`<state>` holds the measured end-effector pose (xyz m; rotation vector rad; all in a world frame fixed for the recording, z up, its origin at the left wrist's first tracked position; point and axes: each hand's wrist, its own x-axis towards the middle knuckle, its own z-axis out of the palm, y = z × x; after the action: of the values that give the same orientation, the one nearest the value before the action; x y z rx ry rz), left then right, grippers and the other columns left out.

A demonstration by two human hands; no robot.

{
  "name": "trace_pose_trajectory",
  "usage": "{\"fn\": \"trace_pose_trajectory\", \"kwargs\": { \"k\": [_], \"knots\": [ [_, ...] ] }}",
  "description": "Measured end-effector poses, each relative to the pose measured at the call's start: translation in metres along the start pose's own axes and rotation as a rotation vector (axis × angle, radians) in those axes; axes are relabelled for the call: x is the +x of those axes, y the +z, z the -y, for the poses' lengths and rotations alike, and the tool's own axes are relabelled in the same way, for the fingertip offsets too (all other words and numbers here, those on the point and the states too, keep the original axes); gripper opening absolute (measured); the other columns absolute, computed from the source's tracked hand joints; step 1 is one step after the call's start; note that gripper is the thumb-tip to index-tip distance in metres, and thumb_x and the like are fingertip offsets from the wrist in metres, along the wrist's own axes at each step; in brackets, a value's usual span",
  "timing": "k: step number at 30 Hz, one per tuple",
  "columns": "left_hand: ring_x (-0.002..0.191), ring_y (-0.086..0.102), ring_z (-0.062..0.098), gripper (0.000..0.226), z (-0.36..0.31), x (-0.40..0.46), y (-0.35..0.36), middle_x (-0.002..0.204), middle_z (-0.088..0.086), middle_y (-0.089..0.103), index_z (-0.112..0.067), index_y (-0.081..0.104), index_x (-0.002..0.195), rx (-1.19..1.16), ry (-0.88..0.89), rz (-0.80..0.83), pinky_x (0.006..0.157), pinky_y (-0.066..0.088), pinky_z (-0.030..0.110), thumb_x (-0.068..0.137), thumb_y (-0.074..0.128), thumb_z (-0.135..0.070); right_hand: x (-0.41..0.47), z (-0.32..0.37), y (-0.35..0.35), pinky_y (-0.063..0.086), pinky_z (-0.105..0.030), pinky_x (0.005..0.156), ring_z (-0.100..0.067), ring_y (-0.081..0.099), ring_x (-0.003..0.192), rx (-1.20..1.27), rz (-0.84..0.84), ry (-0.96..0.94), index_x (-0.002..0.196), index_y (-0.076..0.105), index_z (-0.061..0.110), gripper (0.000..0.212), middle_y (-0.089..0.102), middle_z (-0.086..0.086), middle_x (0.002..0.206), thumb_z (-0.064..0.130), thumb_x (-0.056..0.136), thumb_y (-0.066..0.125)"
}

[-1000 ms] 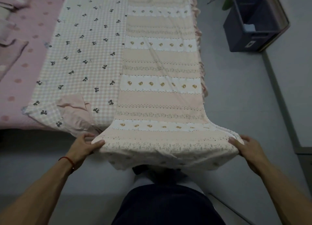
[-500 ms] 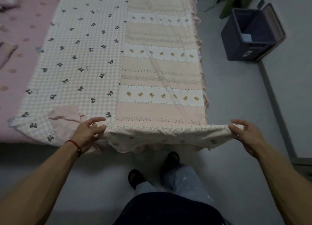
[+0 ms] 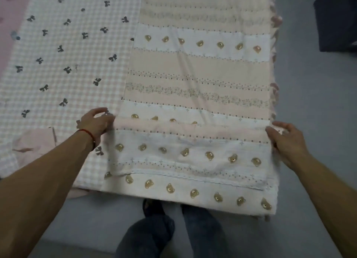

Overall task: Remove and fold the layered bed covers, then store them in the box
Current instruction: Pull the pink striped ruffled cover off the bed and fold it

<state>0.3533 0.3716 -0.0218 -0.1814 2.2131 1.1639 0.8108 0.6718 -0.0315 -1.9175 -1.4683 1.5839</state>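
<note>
Bed (image 3: 5, 16): pink surface showing at the far left corner, carrying all the covers; its near edge is running across the lower part of the view.

Checked cover (image 3: 63, 50): pale gingham with dark bows, lying flat over the left half of the bed and reaching the near edge; a pink underside patch (image 3: 32, 141) is showing at its near left corner.

Striped cover (image 3: 202, 79): peach and white bands with small bear heads, lying along the right side of the bed, overlapping the checked cover's right margin. Its near end is lying doubled back over itself, forming a folded flap (image 3: 189, 151) just inside the near edge, with one row of bears showing below the flap.

Box (image 3: 336, 19): dark, standing on the grey floor (image 3: 316, 103) beyond the bed's right edge, only partly in view.

Left hand (image 3: 95, 123): resting at the flap's left corner, fingers curling onto the fabric, which is bunching under them; red cord on the wrist.

Right hand (image 3: 286, 139): sitting at the flap's right corner, thumb on the cloth, fingers spreading loosely; grasp not clear.
</note>
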Motion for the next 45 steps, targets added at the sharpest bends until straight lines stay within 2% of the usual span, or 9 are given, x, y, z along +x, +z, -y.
{"fn": "trace_pose_trajectory", "kwargs": {
  "k": [3, 7, 15, 20, 27, 32, 36, 41, 45],
  "knots": [
    [0.085, 0.058, 0.025, 0.046, 0.036, 0.023, 0.013, 0.104, 0.013, 0.065, -0.013, 0.066, 0.12, 0.045, -0.117, 0.025, 0.068, 0.051, 0.036, 0.08, 0.082, -0.028, 0.02, -0.024, 0.013, 0.057, -0.039, 0.093, -0.022, 0.068, 0.106, 0.045, -0.031, 0.005, 0.132, 0.057, 0.024, 0.059, 0.061, -0.008, 0.134, 0.038, 0.08, 0.083],
    [0.08, 0.061, 0.024, 0.044, 0.065, 0.013, 0.013, 0.095, 0.01, 0.067, -0.012, 0.069, 0.1, 0.176, -0.081, 0.053, 0.07, 0.051, 0.036, 0.085, 0.073, -0.053, 0.009, -0.035, 0.014, 0.06, -0.032, 0.08, -0.009, 0.071, 0.096, -0.003, -0.007, -0.022, 0.147, 0.037, 0.028, 0.077, 0.061, -0.005, 0.126, 0.032, 0.082, 0.08],
    [0.082, 0.067, 0.011, 0.015, 0.066, 0.001, 0.013, 0.091, -0.004, 0.072, -0.022, 0.071, 0.095, 0.346, 0.145, 0.136, 0.079, 0.055, 0.032, 0.097, 0.064, -0.036, -0.015, -0.043, 0.023, 0.059, -0.048, 0.089, -0.026, 0.07, 0.104, -0.017, -0.067, -0.029, 0.143, 0.036, 0.038, 0.067, 0.065, -0.016, 0.128, 0.02, 0.092, 0.074],
    [0.07, 0.051, 0.018, 0.078, 0.073, 0.0, 0.009, 0.076, 0.007, 0.056, 0.005, 0.057, 0.084, 0.299, 0.056, 0.108, 0.07, 0.043, 0.035, 0.085, 0.057, -0.073, -0.039, -0.05, 0.032, 0.046, -0.042, 0.103, -0.026, 0.052, 0.129, 0.011, -0.097, 0.057, 0.15, 0.022, 0.041, 0.088, 0.042, -0.023, 0.152, 0.033, 0.085, 0.08],
    [0.065, 0.047, 0.019, 0.048, 0.086, -0.023, 0.015, 0.071, 0.012, 0.055, -0.004, 0.049, 0.083, 0.469, 0.355, -0.043, 0.06, 0.036, 0.036, 0.104, 0.043, -0.047, -0.054, -0.052, 0.048, 0.051, -0.044, 0.093, -0.03, 0.062, 0.11, -0.24, -0.325, -0.118, 0.151, 0.024, 0.034, 0.078, 0.058, -0.008, 0.123, 0.019, 0.091, 0.073],
    [0.101, 0.057, 0.035, 0.042, 0.092, -0.038, 0.03, 0.12, 0.011, 0.055, -0.019, 0.04, 0.128, 0.683, 0.397, -0.235, 0.083, 0.046, 0.048, 0.098, 0.048, -0.048, -0.074, -0.055, 0.085, 0.031, -0.06, 0.107, -0.041, 0.03, 0.14, -0.793, -0.48, -0.423, 0.153, 0.024, 0.021, 0.075, 0.027, -0.018, 0.156, 0.035, 0.091, 0.063],
    [0.15, 0.015, 0.039, 0.061, 0.115, -0.048, 0.039, 0.163, 0.02, 0.014, -0.017, 0.024, 0.156, 1.14, 0.8, -0.03, 0.118, 0.018, 0.061, 0.102, 0.038, -0.043, -0.076, -0.08, 0.103, 0.027, -0.067, 0.11, -0.041, 0.019, 0.147, -0.759, -0.408, -0.257, 0.157, 0.016, 0.026, 0.074, 0.015, -0.019, 0.162, 0.052, 0.095, 0.047],
    [0.153, -0.017, 0.034, 0.067, 0.134, -0.027, 0.051, 0.166, 0.013, -0.019, -0.025, -0.007, 0.16, 1.29, 0.827, 0.212, 0.119, 0.003, 0.066, 0.103, 0.017, -0.052, -0.052, -0.114, 0.095, 0.003, -0.073, 0.117, -0.035, -0.015, 0.154, -0.883, -0.165, -0.203, 0.158, -0.006, 0.044, 0.071, -0.016, -0.008, 0.169, 0.072, 0.095, 0.012],
    [0.153, -0.017, 0.032, 0.068, 0.133, -0.03, 0.038, 0.166, 0.01, -0.018, -0.028, -0.006, 0.16, 1.31, 0.836, 0.195, 0.119, -0.002, 0.066, 0.102, 0.019, -0.053, -0.055, -0.117, 0.083, 0.005, -0.07, 0.117, -0.035, -0.013, 0.155, -0.883, -0.124, -0.232, 0.159, -0.006, 0.039, 0.075, -0.017, -0.008, 0.168, 0.072, 0.096, 0.017]
  ]
}}
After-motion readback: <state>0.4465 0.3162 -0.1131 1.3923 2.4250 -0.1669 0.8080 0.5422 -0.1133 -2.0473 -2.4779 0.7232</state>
